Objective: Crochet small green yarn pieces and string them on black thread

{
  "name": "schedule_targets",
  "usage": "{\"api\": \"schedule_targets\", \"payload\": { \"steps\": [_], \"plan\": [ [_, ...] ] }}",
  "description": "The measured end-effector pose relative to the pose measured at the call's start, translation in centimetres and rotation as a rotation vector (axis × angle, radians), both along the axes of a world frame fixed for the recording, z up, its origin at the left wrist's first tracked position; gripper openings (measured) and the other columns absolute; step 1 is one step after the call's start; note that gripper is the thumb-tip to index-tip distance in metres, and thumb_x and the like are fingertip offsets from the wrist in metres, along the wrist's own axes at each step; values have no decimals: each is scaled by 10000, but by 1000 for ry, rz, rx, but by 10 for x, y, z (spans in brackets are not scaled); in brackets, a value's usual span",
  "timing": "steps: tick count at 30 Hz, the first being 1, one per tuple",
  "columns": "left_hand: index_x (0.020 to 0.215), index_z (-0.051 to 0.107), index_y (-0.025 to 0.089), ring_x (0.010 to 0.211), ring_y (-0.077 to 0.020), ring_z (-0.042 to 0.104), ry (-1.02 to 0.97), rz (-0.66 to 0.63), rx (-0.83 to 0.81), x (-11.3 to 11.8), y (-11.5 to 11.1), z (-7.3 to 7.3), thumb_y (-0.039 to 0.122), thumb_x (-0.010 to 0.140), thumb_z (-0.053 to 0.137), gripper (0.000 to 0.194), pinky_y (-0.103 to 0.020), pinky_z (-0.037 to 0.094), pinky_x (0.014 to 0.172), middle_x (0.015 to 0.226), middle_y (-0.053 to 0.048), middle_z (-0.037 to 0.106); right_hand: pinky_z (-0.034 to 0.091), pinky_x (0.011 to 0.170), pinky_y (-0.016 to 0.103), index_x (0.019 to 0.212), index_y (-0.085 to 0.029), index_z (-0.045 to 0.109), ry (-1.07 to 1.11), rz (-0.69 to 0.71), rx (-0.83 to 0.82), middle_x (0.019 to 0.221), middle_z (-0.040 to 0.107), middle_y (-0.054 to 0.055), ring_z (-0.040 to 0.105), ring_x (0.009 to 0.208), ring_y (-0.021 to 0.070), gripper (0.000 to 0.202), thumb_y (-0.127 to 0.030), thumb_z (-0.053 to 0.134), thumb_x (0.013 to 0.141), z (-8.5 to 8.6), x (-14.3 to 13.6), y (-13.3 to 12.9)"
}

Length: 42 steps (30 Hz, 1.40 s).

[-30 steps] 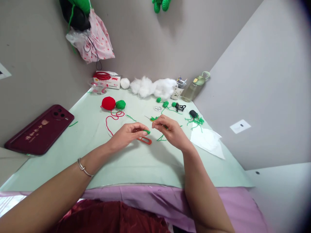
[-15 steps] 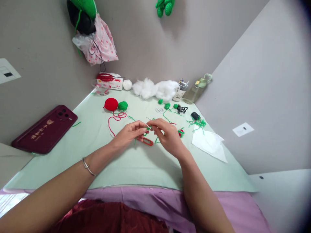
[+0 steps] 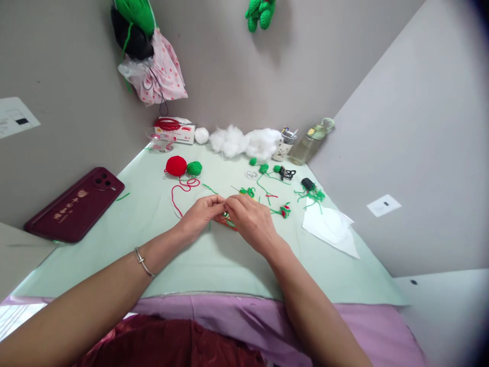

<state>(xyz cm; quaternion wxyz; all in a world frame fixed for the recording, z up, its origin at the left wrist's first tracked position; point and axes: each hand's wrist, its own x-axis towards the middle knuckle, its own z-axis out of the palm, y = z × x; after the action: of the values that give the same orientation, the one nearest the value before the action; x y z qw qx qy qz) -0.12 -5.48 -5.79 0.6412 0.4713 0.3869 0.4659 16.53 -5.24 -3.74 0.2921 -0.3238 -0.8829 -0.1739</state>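
Green yarn (image 3: 228, 219) shows just under the meeting fingertips, above the tabletop (image 3: 183, 275). The left hand (image 3: 204, 214) is pinched, seemingly on that yarn; the right hand (image 3: 252, 219) curls over the same spot, and I cannot tell whether it grips anything. They probably meet so closely because the work is tiny. At 10 o'clock, the red yarn ball (image 3: 176, 165) sits beside the green yarn ball (image 3: 194, 168), its strand loosely looped, presumably to leave slack. At 11, red-handled scissors (image 3: 168, 124) lie on a printed box (image 3: 187, 135), contents hidden; near it, whether the clear plastic tub (image 3: 162, 146) holds anything is unclear. Between 1 and 2, a pen cup (image 3: 281, 151) keeps pens upright beside a lidded water bottle (image 3: 303, 148).
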Motion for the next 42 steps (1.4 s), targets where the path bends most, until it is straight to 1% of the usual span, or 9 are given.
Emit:
{"api": "schedule_targets", "payload": {
  "steps": [3,6,10,12,14,19,29,38,42],
  "plan": [
    [823,682,152,695,-127,586,12,-17,16,-1,1,-3,335,782,716,191,-287,480,731,791,-10,653,392,614,283,906,-178,642,58,47,-36,900,725,49,613,800,162,160,-138,497,961,2,-2,-1],
    [806,663,155,716,-138,606,16,-47,37,0,0,-2,340,791,714,192,-297,492,751,774,-3,644,450,686,290,863,-189,644,315,112,-123,886,724,57,613,821,171,149,-149,528,946,10,-4,-6],
    [800,645,160,742,-156,644,53,-14,25,0,-1,3,356,766,732,217,-303,501,745,794,-1,646,503,652,289,873,-214,621,835,277,-642,871,717,42,638,782,159,102,-255,563,946,26,1,-12],
    [801,643,160,714,-149,640,81,24,26,0,-1,5,347,742,747,222,-298,498,726,793,2,649,471,539,261,860,-220,575,1012,356,-910,731,690,11,620,637,142,128,-298,546,957,34,9,-10],
    [807,641,161,675,-135,623,106,53,40,0,-1,6,334,731,753,220,-293,493,711,775,6,652,387,450,222,838,-218,543,1126,412,-1029,558,589,-38,527,490,111,145,-303,547,956,41,20,-6],
    [839,647,165,638,-114,606,109,85,92,-2,-1,5,324,750,743,206,-276,483,685,780,8,660,247,405,176,804,-202,552,1288,462,-986,503,334,-93,282,424,58,159,-300,627,904,55,43,0],
    [857,656,178,725,-158,661,107,136,114,-5,0,4,370,749,762,244,-308,520,737,813,-6,681,147,347,185,779,-237,494,1391,454,-825,553,136,-95,99,431,87,215,-358,631,894,66,73,1],
    [878,670,181,792,-161,635,114,172,166,-5,0,2,366,767,753,232,-292,501,747,822,-11,661,103,349,237,760,-251,481,1395,467,-710,579,80,-82,12,458,109,225,-374,555,933,63,88,7],
    [907,698,179,822,-163,624,151,220,222,-4,-1,2,343,775,745,215,-291,487,761,883,-23,642,106,373,231,957,-273,601,1366,398,-817,560,215,-86,95,455,97,98,-341,622,890,60,81,11]
  ]
}}
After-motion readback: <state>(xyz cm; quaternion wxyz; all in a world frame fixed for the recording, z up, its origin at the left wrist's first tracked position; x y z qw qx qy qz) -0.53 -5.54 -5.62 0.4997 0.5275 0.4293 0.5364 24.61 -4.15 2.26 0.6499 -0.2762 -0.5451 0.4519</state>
